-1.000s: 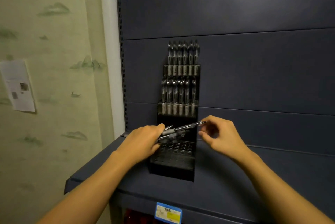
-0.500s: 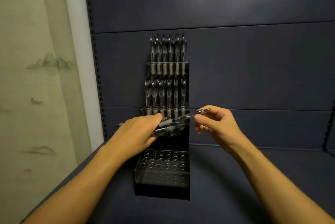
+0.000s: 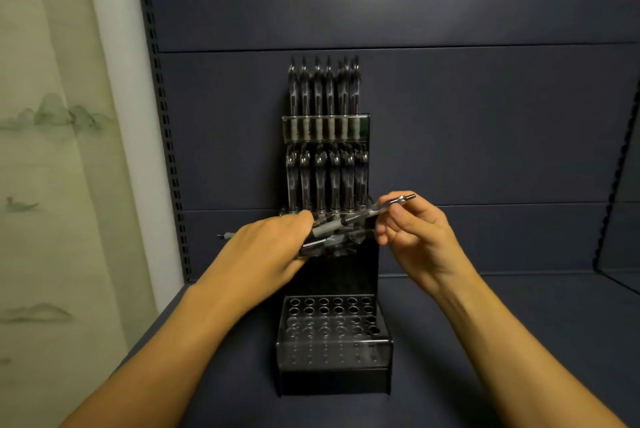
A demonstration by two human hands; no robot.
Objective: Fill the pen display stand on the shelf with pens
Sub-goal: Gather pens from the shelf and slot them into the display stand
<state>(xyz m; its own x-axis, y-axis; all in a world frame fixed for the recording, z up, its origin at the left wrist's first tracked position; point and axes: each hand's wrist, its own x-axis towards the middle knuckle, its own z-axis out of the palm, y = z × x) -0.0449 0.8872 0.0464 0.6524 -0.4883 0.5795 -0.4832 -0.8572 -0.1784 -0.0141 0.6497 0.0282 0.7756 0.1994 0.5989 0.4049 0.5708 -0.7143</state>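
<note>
A black tiered pen display stand (image 3: pixel 381 375) stands on the dark shelf against the back panel. Its top tier (image 3: pixel 323 95) and middle tier (image 3: pixel 325 181) each carry a row of several pens. The bottom tier is a clear block of holes (image 3: pixel 332 327) with no pens in it. My left hand (image 3: pixel 266 251) grips a bundle of pens (image 3: pixel 329 242) in front of the stand's middle. My right hand (image 3: pixel 412 237) pinches one pen (image 3: pixel 388 207) near its upper end, and that pen still lies against the bundle.
The dark blue shelf (image 3: pixel 519 341) stretches to the right of the stand. A slotted upright rail (image 3: pixel 166 150) runs along the left edge, with a papered wall (image 3: pixel 52 150) beyond it. One pen tip (image 3: pixel 225 235) pokes out behind my left hand.
The view has moved closer and more squarely onto the stand. My right hand has drawn one pen slightly up and right from the bundle. My left hand keeps its hold.
</note>
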